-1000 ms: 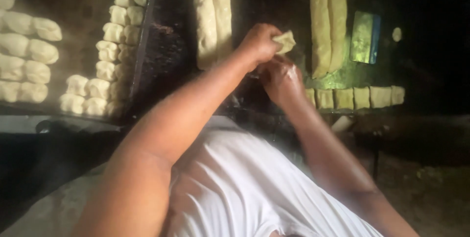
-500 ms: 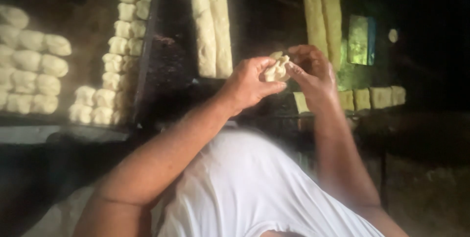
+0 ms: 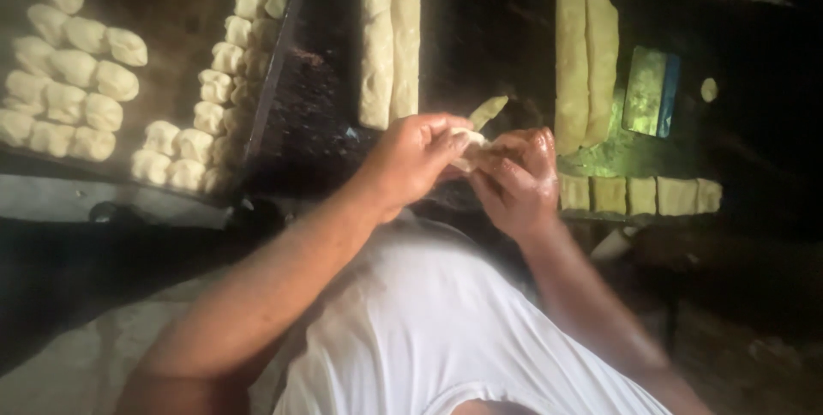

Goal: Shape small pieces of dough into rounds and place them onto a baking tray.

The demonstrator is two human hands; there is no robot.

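My left hand (image 3: pixel 417 156) and my right hand (image 3: pixel 517 177) meet above the dark work table (image 3: pixel 480 29), both closed on one small piece of pale dough (image 3: pixel 478 129). The fingers pinch and fold it between them; one end of the dough sticks up past the fingertips. Much of the piece is hidden inside the hands. A short row of cut dough squares (image 3: pixel 639 195) lies just right of my right hand.
A dark baking tray (image 3: pixel 176 46) at the left holds several shaped dough pieces in rows. Long dough logs lie on the table at centre (image 3: pixel 390 29) and right (image 3: pixel 583 55). A flat metal scraper (image 3: pixel 650 92) sits right of the logs.
The hands stayed together on the dough and drifted slightly down and right. The dough has been folded tighter, with one end now poking upward.
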